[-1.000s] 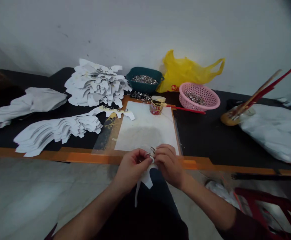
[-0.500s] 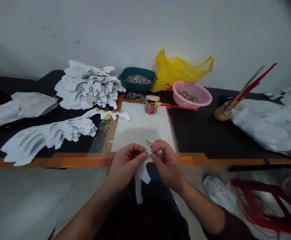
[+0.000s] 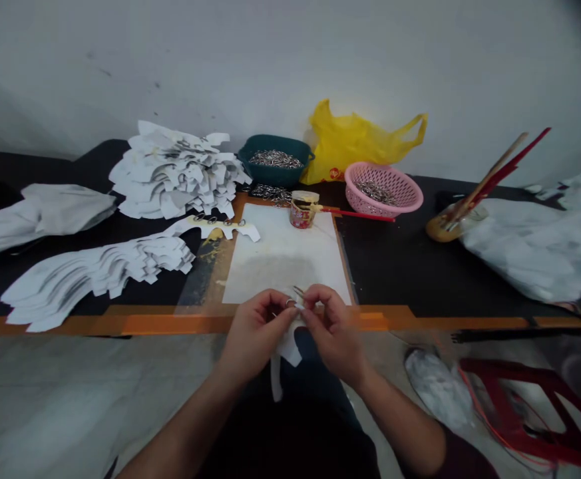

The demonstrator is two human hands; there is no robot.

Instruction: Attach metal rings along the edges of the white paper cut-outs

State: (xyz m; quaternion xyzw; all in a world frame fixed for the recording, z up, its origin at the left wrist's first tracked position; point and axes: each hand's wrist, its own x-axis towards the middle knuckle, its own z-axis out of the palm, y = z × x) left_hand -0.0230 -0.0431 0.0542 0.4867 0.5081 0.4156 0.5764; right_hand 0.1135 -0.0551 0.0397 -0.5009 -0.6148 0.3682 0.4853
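The left hand (image 3: 256,334) and right hand (image 3: 334,336) pinch nearly closed, fingertips steady on a paper cutout (image 3: 290,350) and small metal ring (image 3: 289,301), held at 6 o'clock, just above the table (image 3: 170,324) edge

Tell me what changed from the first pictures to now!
The head turned, so the table slid left in view. The left hand and right hand stayed close, fingers still pinching the white cut piece and its small metal ring; nothing was let go. The paper stacks, green tub and pink basket stayed put.
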